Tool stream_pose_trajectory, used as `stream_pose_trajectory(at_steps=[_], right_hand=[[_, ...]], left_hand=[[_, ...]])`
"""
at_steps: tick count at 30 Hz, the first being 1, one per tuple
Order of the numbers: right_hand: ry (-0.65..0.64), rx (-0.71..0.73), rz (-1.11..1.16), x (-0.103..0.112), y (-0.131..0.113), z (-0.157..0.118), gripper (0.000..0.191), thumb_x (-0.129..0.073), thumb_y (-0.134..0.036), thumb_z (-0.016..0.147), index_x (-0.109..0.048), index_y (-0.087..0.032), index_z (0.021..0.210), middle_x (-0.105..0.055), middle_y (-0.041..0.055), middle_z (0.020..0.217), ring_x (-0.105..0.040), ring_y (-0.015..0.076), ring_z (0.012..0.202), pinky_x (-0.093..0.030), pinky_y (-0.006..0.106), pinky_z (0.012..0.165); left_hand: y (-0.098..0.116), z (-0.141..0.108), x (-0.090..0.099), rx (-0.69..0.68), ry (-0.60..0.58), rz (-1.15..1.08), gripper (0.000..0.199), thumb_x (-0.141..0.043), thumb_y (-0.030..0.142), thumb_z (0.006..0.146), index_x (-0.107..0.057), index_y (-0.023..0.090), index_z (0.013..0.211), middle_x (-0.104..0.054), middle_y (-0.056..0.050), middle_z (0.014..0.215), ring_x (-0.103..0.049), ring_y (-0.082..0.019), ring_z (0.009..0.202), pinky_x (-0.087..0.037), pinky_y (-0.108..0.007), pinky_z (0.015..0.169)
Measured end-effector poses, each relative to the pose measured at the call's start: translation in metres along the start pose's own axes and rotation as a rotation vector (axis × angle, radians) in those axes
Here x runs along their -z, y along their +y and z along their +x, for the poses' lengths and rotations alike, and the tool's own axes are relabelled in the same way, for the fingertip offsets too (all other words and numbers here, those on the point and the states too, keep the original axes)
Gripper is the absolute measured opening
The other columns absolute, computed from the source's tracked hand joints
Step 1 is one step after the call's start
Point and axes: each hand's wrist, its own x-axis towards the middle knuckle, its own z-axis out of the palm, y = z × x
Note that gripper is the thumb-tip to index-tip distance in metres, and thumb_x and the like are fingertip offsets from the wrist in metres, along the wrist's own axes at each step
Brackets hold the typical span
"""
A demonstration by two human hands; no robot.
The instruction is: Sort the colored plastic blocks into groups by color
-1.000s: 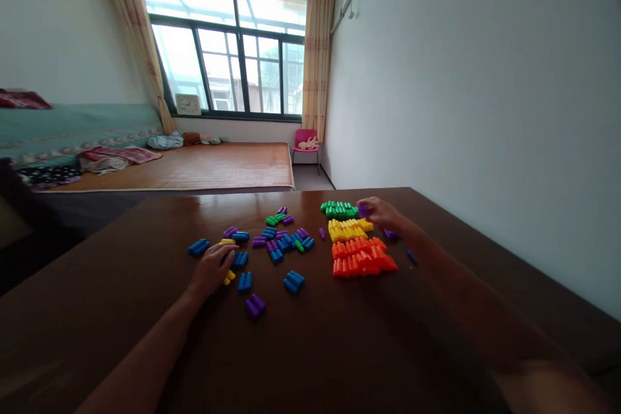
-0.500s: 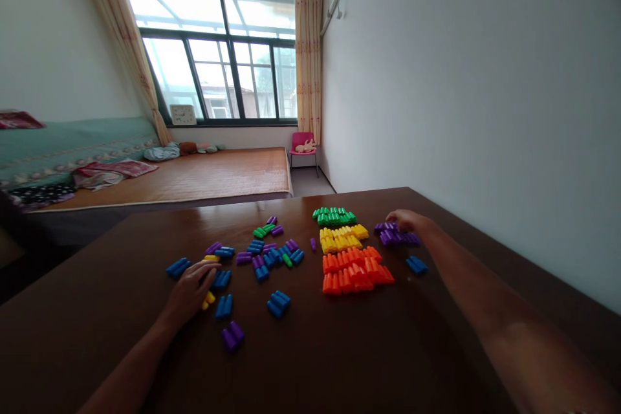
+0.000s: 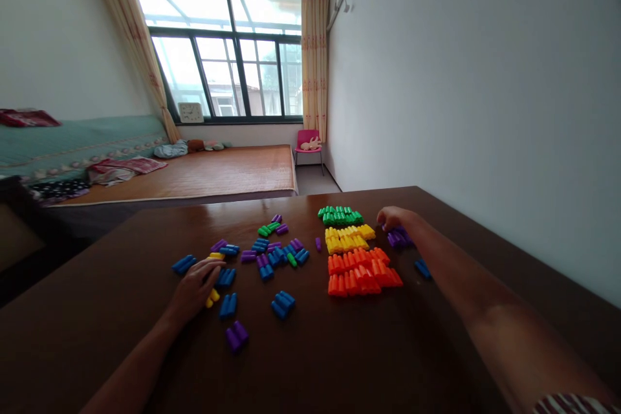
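Observation:
Small tapered plastic pieces in several colours lie on the dark table. My right hand (image 3: 395, 218) is at the left end of the purple row (image 3: 400, 238), its fingers bent down and closed on a purple piece that they mostly hide. My left hand (image 3: 200, 281) rests with outstretched fingers on the table, beside yellow pieces (image 3: 212, 299) and blue pieces (image 3: 226, 277). Between the hands stand grouped rows: green pieces (image 3: 341, 215), yellow ones (image 3: 347, 240) and orange ones (image 3: 361, 272). A single purple piece (image 3: 318, 244) lies left of the yellow rows.
Mixed blue, purple and green pieces (image 3: 277, 255) are scattered left of the rows. Nearer me lie a blue group (image 3: 283, 304) and a purple pair (image 3: 237, 336). A blue piece (image 3: 423, 268) sits by my right forearm. Beyond the table (image 3: 310, 349) are a bed and a pink chair (image 3: 309, 142).
My right hand has shifted left and down over the left end of the purple row. My left hand stays by the same pieces. The whole view has swung slightly left.

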Motion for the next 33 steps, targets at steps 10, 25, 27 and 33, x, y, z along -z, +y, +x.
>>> stream_pose_trajectory(at_steps=[10,25,27,33], right_hand=[[-0.155,0.049,0.048,0.007,0.013,0.003,0.038,-0.077,-0.032,0.062,-0.077,-0.018,0.098,-0.075,0.0078,0.099,-0.068,0.0218,0.087,-0.051,0.025,0.073],[0.283,0.377,-0.073,0.005,-0.083,-0.022,0.027,-0.053,-0.030,0.087,-0.071,-0.022,0.105,-0.073,0.0064,0.101,-0.065,0.0171,0.087,-0.047,0.025,0.078],[0.288,0.537,-0.065,-0.005,-0.134,-0.035,0.027,-0.053,-0.029,0.087,-0.071,-0.022,0.107,-0.073,0.0057,0.102,-0.065,0.0168,0.088,-0.047,0.025,0.080],[0.122,0.762,-0.057,-0.057,-0.270,-0.061,0.025,-0.055,-0.025,0.086,-0.072,-0.021,0.105,-0.073,0.0062,0.099,-0.066,0.0195,0.091,-0.047,0.026,0.081]], left_hand=[[-0.004,0.001,-0.002,-0.004,-0.005,-0.013,0.047,-0.041,0.055,0.089,-0.071,0.022,0.103,-0.070,-0.007,0.115,-0.062,-0.026,0.113,-0.044,-0.040,0.104],[0.020,-0.002,0.002,-0.014,0.018,-0.071,0.038,-0.043,0.046,0.089,-0.071,0.021,0.095,-0.072,-0.009,0.107,-0.062,-0.026,0.107,-0.046,-0.042,0.101],[0.022,-0.003,0.002,0.000,0.020,-0.094,0.036,-0.043,0.043,0.089,-0.071,0.021,0.094,-0.072,-0.009,0.106,-0.062,-0.025,0.107,-0.046,-0.041,0.100],[0.023,-0.005,0.003,0.083,0.114,-0.218,0.031,-0.046,0.036,0.087,-0.071,0.020,0.094,-0.072,-0.009,0.106,-0.063,-0.024,0.106,-0.048,-0.039,0.097]])
